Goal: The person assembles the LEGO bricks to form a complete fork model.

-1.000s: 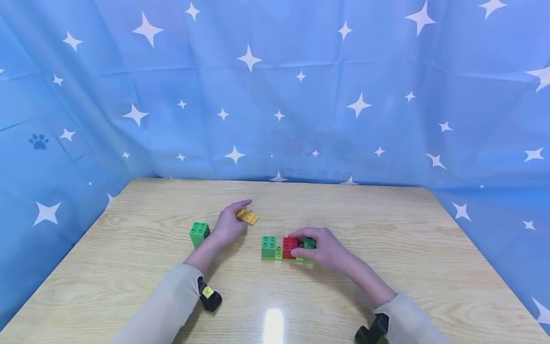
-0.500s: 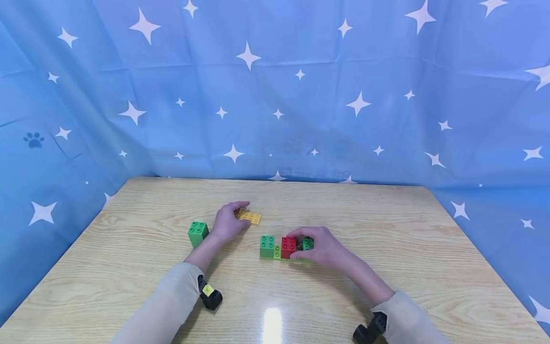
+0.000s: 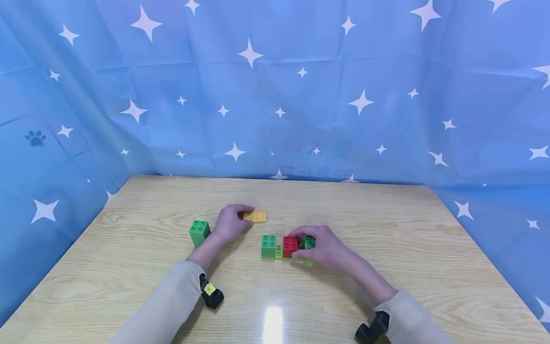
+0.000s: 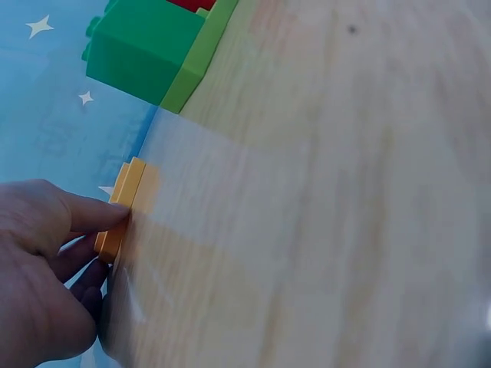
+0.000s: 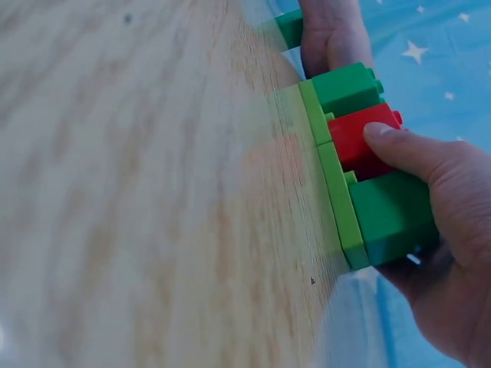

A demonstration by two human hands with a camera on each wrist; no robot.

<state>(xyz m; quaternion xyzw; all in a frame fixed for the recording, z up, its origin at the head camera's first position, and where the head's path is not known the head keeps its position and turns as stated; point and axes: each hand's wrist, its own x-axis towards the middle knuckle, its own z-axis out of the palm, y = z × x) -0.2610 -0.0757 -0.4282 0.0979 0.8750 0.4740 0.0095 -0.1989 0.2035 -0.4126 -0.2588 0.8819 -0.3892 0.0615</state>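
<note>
My left hand (image 3: 229, 223) pinches the left end of a flat yellow-orange toy building brick (image 3: 258, 217) lying on the table. In the left wrist view the thumb lies against the side of that brick (image 4: 123, 211), with the fingers behind it. My right hand (image 3: 324, 246) grips a red brick (image 3: 290, 246) between thumb and fingers. It stands on a low row of light green flat bricks (image 5: 337, 199). A green brick (image 3: 268, 245) is mounted at the row's left end. A darker green brick (image 5: 395, 218) sits at the right end, partly hidden by the right hand.
A taller green block (image 3: 199, 231) stands on the wooden table (image 3: 343, 205), just left of my left forearm. A blue curtain with white stars (image 3: 275, 86) hangs along the table's back and sides.
The yellow-orange brick has turned from slanted to nearly level with the table's back edge and shifted slightly right, still in my left hand. The right hand stays on the red brick.
</note>
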